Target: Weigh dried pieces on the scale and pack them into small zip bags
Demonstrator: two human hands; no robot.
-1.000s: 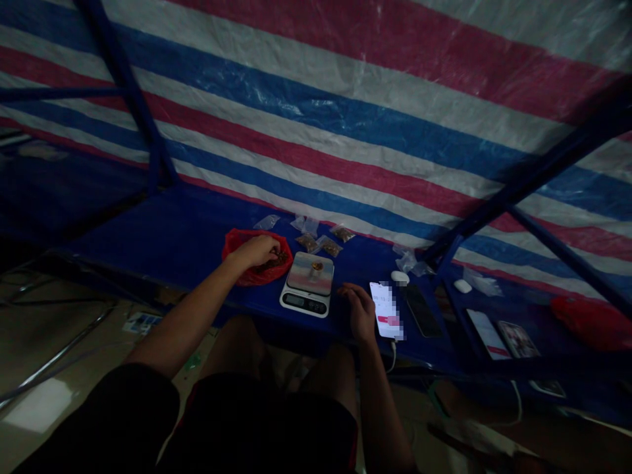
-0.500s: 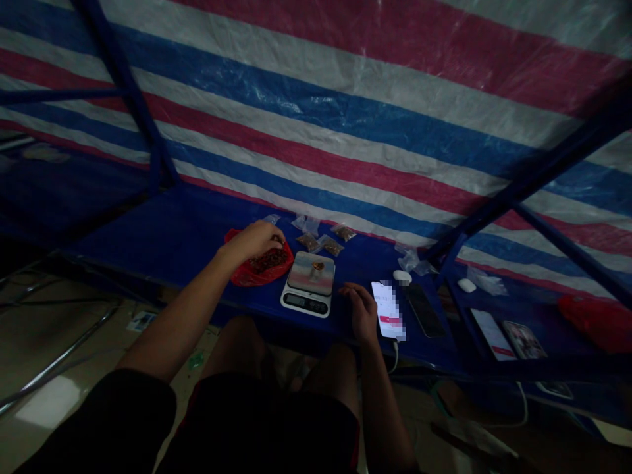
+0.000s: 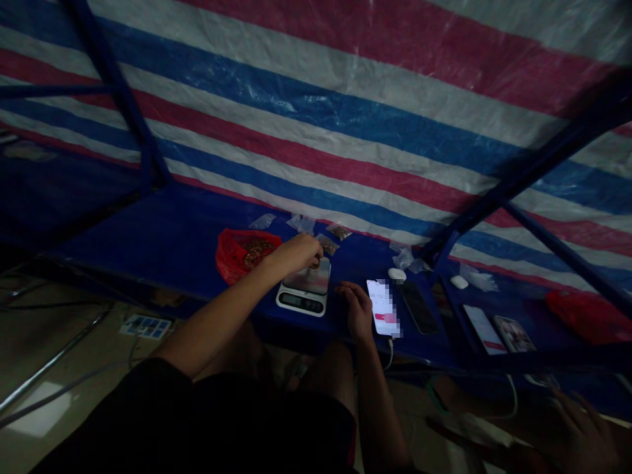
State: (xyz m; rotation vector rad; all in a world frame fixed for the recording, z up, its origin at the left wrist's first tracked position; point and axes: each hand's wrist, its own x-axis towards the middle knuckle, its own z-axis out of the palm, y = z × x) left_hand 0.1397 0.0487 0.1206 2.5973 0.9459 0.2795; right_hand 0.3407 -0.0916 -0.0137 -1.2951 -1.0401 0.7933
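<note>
My left hand point(image 3: 307, 253) is over the weighing plate of a white digital kitchen scale point(image 3: 302, 301), fingertips pinched together. Small brown pieces show at the fingertips; whether they are held or lie on the plate is hidden. Left of the scale, an open red plastic bag point(image 3: 231, 255) holds a heap of small reddish-brown pieces point(image 3: 257, 250), too dim to name. My right hand point(image 3: 358, 309) rests at the table's front edge between scale and phone, its fingers loosely bent, nothing seen in them. Behind the scale lie clear bags of brown pieces point(image 3: 340, 232).
A lit phone point(image 3: 382, 308) on a cable, a dark phone point(image 3: 419, 309) and a white case point(image 3: 396, 274) lie to the right. Blue metal bars point(image 3: 123, 99) frame the table before a striped sheet point(image 3: 296, 125). Another person's hand point(image 3: 587, 428) shows at lower right.
My left hand has moved right, from the red bag to above the scale plate. My right hand stays beside the scale. Another person's hand has appeared at lower right.
</note>
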